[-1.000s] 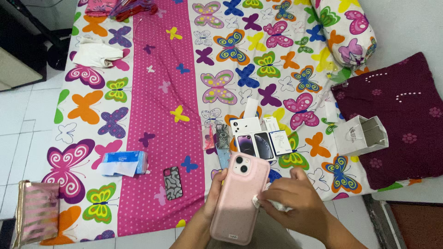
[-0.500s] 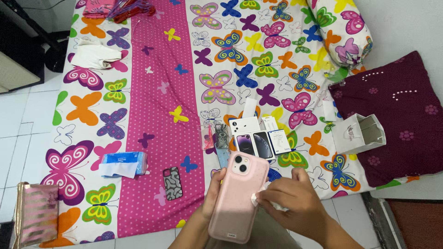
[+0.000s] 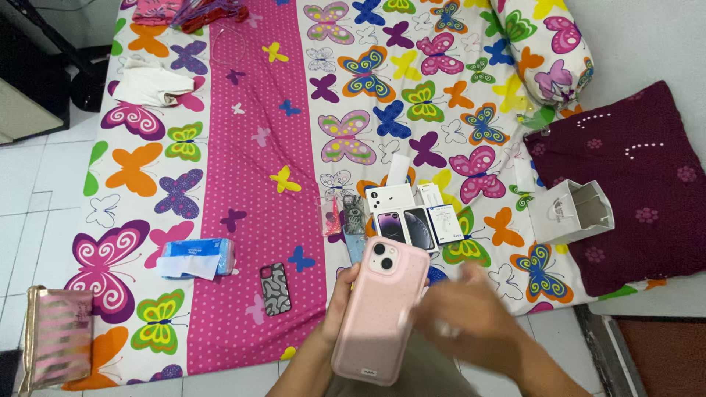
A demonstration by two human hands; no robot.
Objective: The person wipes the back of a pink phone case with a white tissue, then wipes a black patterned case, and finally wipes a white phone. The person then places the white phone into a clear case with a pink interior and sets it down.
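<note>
From the head camera, the left hand [image 3: 340, 298] has its fingers curled round the left edge of a pink phone [image 3: 379, 312], back side up with the camera lenses at the far end, held over the near edge of the butterfly-print mattress [image 3: 243, 147]. The right hand [image 3: 471, 316] is blurred just beside the phone's right edge; something pale seems to sit under its fingers, but how far they are closed, and on what, cannot be told. Wiping the phone well seems to call for a steady left grip and light, even strokes that stay clear of the lenses. Just beyond the phone lie small phone boxes [image 3: 408, 217]; a patterned case [image 3: 276, 289] and a blue tissue pack [image 3: 197, 257] lie left along the near edge, and a gold pouch [image 3: 59, 338] sits at the near left corner. A white bag [image 3: 573, 212] stands on the maroon pillow [image 3: 632, 184] at the right edge.
</note>
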